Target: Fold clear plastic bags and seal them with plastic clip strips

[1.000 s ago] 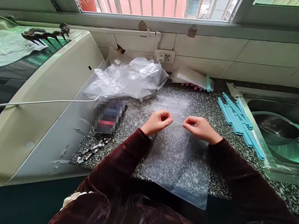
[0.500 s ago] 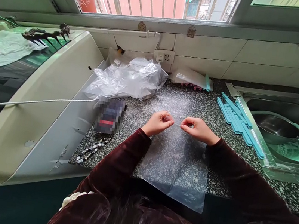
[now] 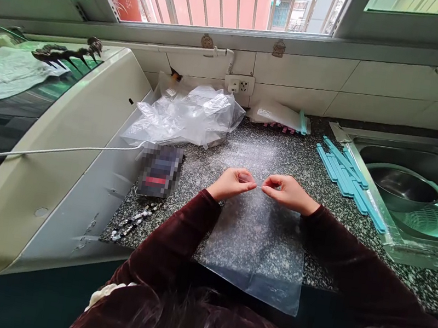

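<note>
while the left hand pinches the far edge of a clear plastic bag, the right hand grips that edge just beside it.

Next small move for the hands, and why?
Probably ease the left hand and right hand slightly apart along the far edge of the clear plastic sheet, to tauten it: both seem to pinch that edge close together, while its near end extends past the edge of the counter.
</note>
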Action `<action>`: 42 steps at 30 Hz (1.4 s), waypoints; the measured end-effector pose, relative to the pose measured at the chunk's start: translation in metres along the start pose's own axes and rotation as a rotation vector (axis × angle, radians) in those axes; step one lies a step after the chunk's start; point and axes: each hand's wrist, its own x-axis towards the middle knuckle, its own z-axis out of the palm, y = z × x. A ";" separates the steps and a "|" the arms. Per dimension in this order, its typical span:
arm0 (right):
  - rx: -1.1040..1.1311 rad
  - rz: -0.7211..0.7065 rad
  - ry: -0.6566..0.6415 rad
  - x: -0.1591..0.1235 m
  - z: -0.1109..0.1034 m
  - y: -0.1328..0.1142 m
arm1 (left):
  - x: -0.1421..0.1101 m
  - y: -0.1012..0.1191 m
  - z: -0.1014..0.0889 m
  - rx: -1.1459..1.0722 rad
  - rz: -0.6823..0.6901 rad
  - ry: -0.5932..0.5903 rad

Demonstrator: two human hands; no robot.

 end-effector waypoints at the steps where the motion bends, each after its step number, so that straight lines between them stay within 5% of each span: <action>1: 0.010 0.001 -0.001 0.000 -0.001 0.000 | 0.000 0.000 0.000 -0.008 0.008 0.005; 16: -0.048 0.062 -0.079 -0.004 -0.022 0.007 | 0.001 -0.001 -0.011 -0.018 0.024 0.035; 27: -0.391 -0.157 0.037 -0.002 -0.008 0.016 | 0.004 -0.010 -0.009 0.817 0.334 0.146; 42: -0.346 -0.128 0.018 -0.003 -0.025 0.026 | 0.004 -0.008 -0.017 0.858 0.329 0.158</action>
